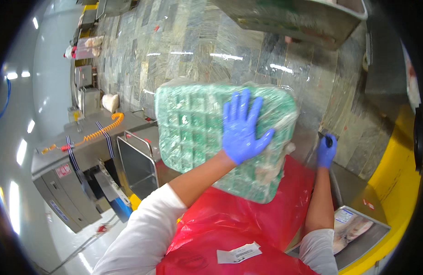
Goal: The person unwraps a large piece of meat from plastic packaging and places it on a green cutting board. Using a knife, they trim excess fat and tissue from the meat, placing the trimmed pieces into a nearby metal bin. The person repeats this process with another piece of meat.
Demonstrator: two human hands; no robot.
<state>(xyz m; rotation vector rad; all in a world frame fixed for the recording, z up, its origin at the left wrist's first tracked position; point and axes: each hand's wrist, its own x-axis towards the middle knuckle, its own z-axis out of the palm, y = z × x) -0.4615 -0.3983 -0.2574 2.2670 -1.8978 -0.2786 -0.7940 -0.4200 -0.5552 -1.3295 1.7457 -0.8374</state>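
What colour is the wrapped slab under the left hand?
Green; the wrapped slab shows best in the head view.

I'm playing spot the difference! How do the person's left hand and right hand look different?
The left hand is spread open, while the right hand is curled around a dark thing. The left hand is over the green wrapped pack; the right hand is off to the pack's right. The left hand also looks bigger in the picture than the right hand. Both wear blue gloves.

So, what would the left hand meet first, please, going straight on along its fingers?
Likely just the wrapped green slab under the left hand; past its far edge, tiled floor shows, depth unclear.
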